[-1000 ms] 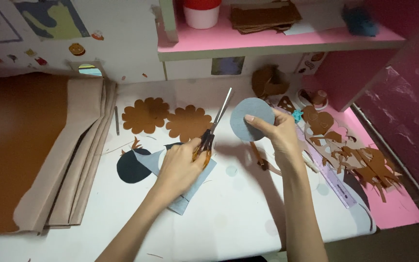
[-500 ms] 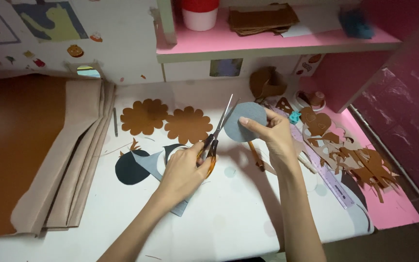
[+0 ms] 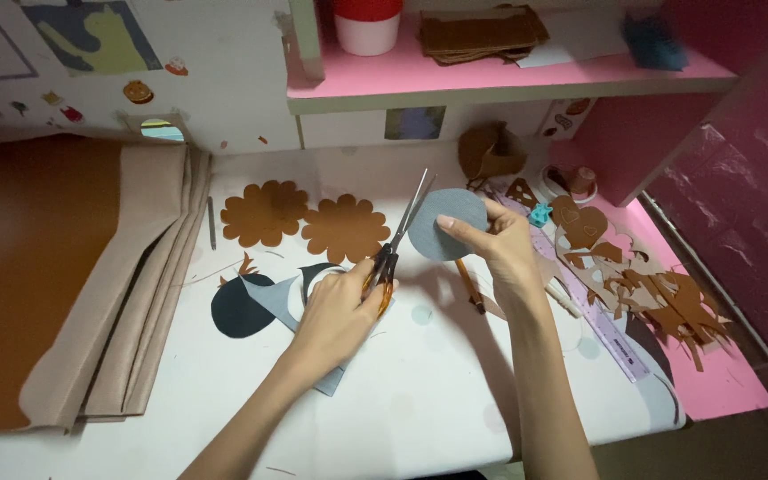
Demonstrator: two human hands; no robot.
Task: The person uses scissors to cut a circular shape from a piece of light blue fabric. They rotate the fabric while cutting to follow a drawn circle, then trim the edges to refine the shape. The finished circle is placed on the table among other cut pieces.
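Left hand (image 3: pixel 340 307) grips orange-handled scissors (image 3: pixel 399 233) w/ blades up at 1 o'clock. Right hand (image 3: pixel 500 244) pinches grey felt circle (image 3: pixel 442 222) — center frame, touching blades; brown flower cutouts (image 3: pixel 304 222) at 9 o'clock.

Surface: white surface (image 3: pixel 455 391), pink strip along its right edge.
Left: folded beige fabric (image 3: pixel 135 293) over brown sheet (image 3: pixel 20 267).
Middle: two brown scalloped flower cut-outs (image 3: pixel 264 213), (image 3: pixel 346 228); dark offcut (image 3: pixel 237 311).
Right: ruler (image 3: pixel 611 329), brown scraps (image 3: pixel 668 302).
Shelf: pink shelf (image 3: pixel 526 84) carrying brown stack (image 3: pixel 482 34) and white cup (image 3: pixel 366 31).

Matt grey felt-like disc (image 3: pixel 447 224); shiny metal scissors (image 3: pixel 399 238) with glossy amber plastic handles; matt brown scalloped cutouts (image 3: pixel 345 229); smooth white table (image 3: pixel 420 391)
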